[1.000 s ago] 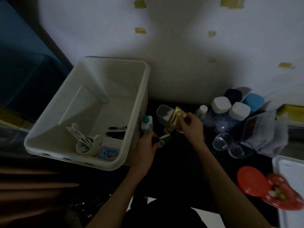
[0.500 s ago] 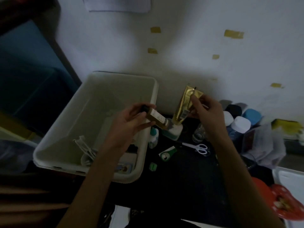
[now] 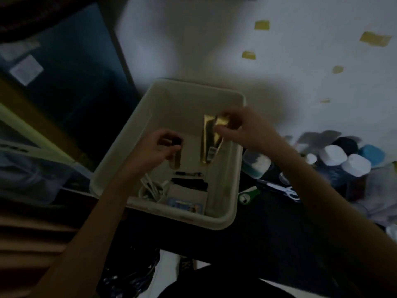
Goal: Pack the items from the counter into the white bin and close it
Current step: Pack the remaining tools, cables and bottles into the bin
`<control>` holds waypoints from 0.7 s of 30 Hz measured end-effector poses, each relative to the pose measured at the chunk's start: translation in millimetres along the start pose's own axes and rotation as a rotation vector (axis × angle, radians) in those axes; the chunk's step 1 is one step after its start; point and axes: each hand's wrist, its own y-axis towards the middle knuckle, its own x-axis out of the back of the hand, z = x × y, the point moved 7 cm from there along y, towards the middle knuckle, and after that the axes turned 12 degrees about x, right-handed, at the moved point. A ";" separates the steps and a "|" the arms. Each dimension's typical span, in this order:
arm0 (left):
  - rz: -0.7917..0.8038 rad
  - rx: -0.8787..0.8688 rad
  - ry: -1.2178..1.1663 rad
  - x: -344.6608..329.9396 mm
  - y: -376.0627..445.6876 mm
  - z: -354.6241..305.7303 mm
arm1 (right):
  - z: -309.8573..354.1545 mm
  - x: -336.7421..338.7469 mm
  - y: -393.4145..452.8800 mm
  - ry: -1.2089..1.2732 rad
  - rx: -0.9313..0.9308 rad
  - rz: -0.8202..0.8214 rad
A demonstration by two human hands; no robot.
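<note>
Both hands hover over the open white bin, which sits on the dark counter against the pale wall. The left hand curls its fingers round a small dark-capped tube with a gold-brown body, holding it upright by the top so it hangs down inside the bin's mouth. The right hand pinches the upper edge of a gold foil pouch between thumb and fingers — the pouch dangles just right of the tube, not touching it, its lower end above the bin floor.

On the bin floor lie a white cup with white sticks, a couple of black pens and a small box with a blue label.

On the counter just right of the bin rest a green-and-white tape dispenser, scissors and a clear tub with a teal base. Farther right stands a cluster of bottles with white, blue and dark caps — blurred, so the details are unclear. Yellow tape scraps dot the wall.
</note>
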 end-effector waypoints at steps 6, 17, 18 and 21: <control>0.073 0.087 0.155 -10.4 10.6 49.0 | -5.9 -104.8 5.1 -0.211 -0.112 0.561; 0.174 0.009 0.198 -21.6 19.9 66.5 | -55.4 -206.5 -37.0 -0.267 -0.387 1.134; 0.178 0.000 0.187 -21.9 20.3 66.7 | -58.0 -211.3 -40.2 -0.271 -0.400 1.157; 0.185 -0.022 0.169 -22.8 20.3 66.7 | -61.7 -223.1 -48.7 -0.320 -0.390 1.246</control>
